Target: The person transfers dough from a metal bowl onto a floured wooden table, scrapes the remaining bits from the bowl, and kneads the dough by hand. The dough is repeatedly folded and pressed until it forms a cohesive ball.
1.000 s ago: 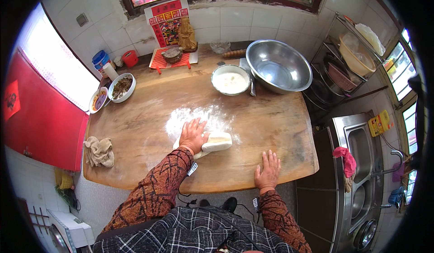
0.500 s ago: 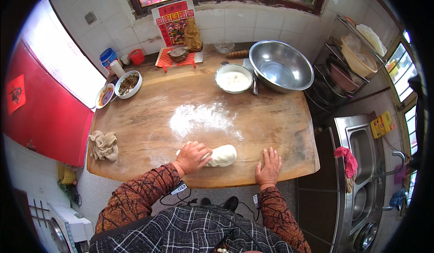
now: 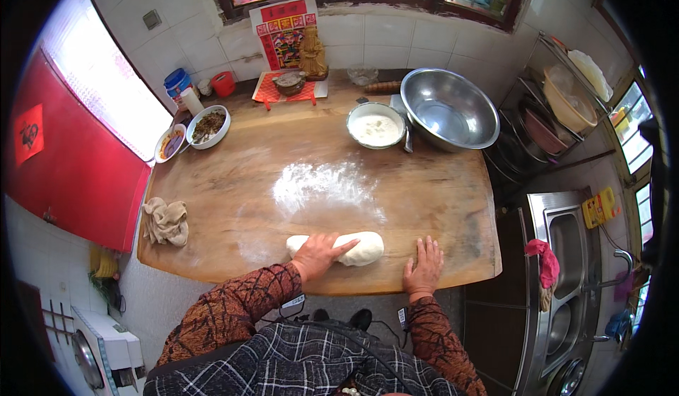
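Note:
A smooth log of white dough [image 3: 364, 249] lies near the front edge of the wooden board [image 3: 233, 177]. Across its middle my left hand [image 3: 318, 253] presses down, fingers curled over it and thumb stretched along the top, with dough showing on both sides. To the right of the dough, my right hand [image 3: 423, 267] rests flat on the wood with fingers stretched out, holding nothing. Beyond the dough is a patch of scattered white flour [image 3: 322, 187]. A bowl of flour [image 3: 376, 126] stands farther back.
A large steel basin [image 3: 453, 109] stands at the back right. At the back left are a bowl of dark chopped food [image 3: 209, 126] and a smaller bowl [image 3: 170, 143]. A crumpled cloth [image 3: 166, 221] lies at the left edge. The sink [image 3: 564, 244] is off to the right.
My left hand has shifted a little right and nearer to me, and the dough under it has moved slightly right. My right hand stays flat in place. The view has tilted slightly.

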A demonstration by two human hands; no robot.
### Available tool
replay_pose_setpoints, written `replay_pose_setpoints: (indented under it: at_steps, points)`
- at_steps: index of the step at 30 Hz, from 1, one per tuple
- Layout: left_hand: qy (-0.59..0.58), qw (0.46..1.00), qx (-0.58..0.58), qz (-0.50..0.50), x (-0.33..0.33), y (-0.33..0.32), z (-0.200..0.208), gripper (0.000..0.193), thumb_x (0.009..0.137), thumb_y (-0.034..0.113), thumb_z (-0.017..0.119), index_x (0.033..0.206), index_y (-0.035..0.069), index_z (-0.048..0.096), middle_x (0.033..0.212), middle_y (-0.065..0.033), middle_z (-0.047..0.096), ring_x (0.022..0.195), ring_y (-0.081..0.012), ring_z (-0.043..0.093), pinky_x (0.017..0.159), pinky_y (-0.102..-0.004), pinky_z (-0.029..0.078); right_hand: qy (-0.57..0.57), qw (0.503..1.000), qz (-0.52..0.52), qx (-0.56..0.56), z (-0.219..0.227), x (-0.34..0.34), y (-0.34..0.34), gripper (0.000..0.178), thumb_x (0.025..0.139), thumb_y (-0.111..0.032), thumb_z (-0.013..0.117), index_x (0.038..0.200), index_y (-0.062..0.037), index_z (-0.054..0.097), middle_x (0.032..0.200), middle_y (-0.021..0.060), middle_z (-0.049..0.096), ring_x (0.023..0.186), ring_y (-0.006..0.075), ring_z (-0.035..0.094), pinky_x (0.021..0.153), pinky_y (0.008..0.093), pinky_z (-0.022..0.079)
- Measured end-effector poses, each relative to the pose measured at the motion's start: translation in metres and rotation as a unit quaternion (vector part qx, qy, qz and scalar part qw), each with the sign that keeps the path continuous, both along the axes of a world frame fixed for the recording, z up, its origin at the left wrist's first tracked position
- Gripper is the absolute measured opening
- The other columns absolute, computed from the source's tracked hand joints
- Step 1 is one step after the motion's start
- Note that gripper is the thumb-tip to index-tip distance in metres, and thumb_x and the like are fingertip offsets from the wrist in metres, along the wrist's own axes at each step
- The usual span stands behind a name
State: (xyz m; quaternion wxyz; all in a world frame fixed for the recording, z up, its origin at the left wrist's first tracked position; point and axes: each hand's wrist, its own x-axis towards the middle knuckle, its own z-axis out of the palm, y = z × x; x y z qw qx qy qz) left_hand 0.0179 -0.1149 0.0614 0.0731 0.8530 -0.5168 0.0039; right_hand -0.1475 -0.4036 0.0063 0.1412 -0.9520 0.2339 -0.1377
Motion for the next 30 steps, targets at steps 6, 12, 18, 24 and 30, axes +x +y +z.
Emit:
replay_pose_setpoints:
  at_steps: [6,12,18,24,30]
  points:
    - [0.015,0.993,-0.106,0.058,0.018,0.012,-0.004,0.065,0.090,0.005,0.060,0.149,0.034,0.063,0.116,-0.0115,0.067,0.095,-0.0318,0.067,0.083,-0.0441,0.058,0.000,1.000,0.009,-0.022,-0.008,-0.002,-0.005,0.066,0.091,-0.022,0.064,0.156,-0.0137,0.053,0.168,0.0122,0.043,0.158,0.0325,0.033,0.132,0.0523,0.019]
    - [0.078,0.951,-0.096,0.283,0.032,0.096,-0.004,0.060,0.083,-0.001,0.065,0.135,0.027,0.072,0.124,-0.0098,0.069,0.107,-0.0342,0.068,0.091,-0.0433,0.059,0.010,0.999,0.021,-0.035,-0.010,-0.002,-0.006,0.065,0.094,-0.020,0.061,0.158,-0.0150,0.052,0.169,0.0117,0.042,0.158,0.0334,0.035,0.131,0.0530,0.020]
    - [0.072,0.829,-0.245,0.497,0.040,0.195,-0.010,0.053,0.088,0.000,0.063,0.133,0.026,0.072,0.122,-0.0159,0.066,0.109,-0.0369,0.068,0.096,-0.0428,0.057,-0.002,0.999,0.022,-0.045,-0.010,0.000,-0.005,0.065,0.094,-0.019,0.060,0.158,-0.0148,0.051,0.169,0.0116,0.043,0.158,0.0344,0.035,0.131,0.0532,0.021]
    - [0.078,0.739,-0.216,0.633,0.042,0.229,-0.037,0.050,0.089,0.008,0.064,0.140,0.013,0.066,0.127,-0.0239,0.068,0.118,-0.0427,0.066,0.102,-0.0479,0.054,0.003,0.998,0.031,-0.051,-0.012,0.002,-0.007,0.064,0.093,-0.018,0.060,0.157,-0.0136,0.052,0.168,0.0121,0.043,0.157,0.0356,0.035,0.130,0.0532,0.021]
    - [0.137,0.697,-0.285,0.644,0.039,0.180,-0.054,0.053,0.091,0.018,0.067,0.144,0.013,0.061,0.125,-0.0245,0.070,0.116,-0.0445,0.067,0.099,-0.0502,0.054,0.011,0.999,0.021,-0.042,-0.007,0.002,-0.004,0.064,0.093,-0.018,0.060,0.157,-0.0128,0.052,0.168,0.0128,0.043,0.157,0.0356,0.035,0.131,0.0528,0.020]
